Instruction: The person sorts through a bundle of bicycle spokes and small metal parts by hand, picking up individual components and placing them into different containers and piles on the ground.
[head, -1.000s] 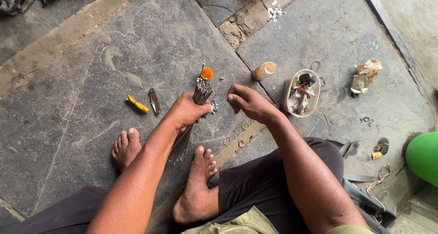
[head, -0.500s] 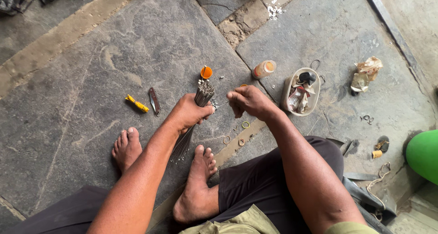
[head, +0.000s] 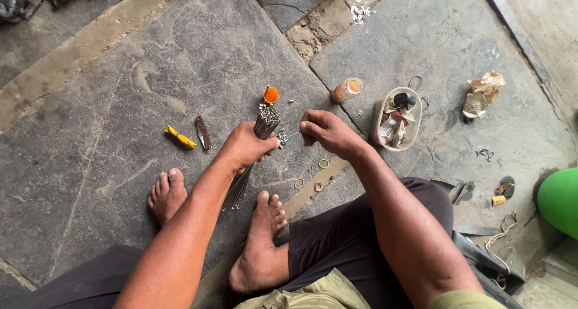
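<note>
Steel spokes, thin and grey, form a bundle (head: pixel 251 155) gripped by the left hand (head: pixel 241 146) at frame centre. The bundle slants from just beside the bare right foot (head: pixel 263 237) in the lower centre up to its splayed ends above the fist. The left hand is closed firmly around the bundle. The right hand (head: pixel 322 131), just right of the ends, has thumb and forefinger pinched on a single thin spoke (head: pixel 290 136) that points toward the bundle. The two hands are near one another but not touching.

Procedure, as judged: keep the left grip tight so the bundle does not fan out; guide the single spoke in line with the others; keep the pinch close to its tip for control.

Small rubber rings (head: pixel 324 163) lie on the stone floor (head: pixel 120 104) below the right hand. Farther up stand an orange-capped vial (head: pixel 271 94), a small bottle (head: pixel 347 90) and an oval tray (head: pixel 381 107) of oddments. A yellow tool (head: pixel 180 137) and a folding knife (head: pixel 203 133) lie at centre left.

Compared with half a second ago, the right hand has drawn slightly away from the bundle ends and the single spoke is now visible between the hands; the left hand and bundle hold the same position.
</note>
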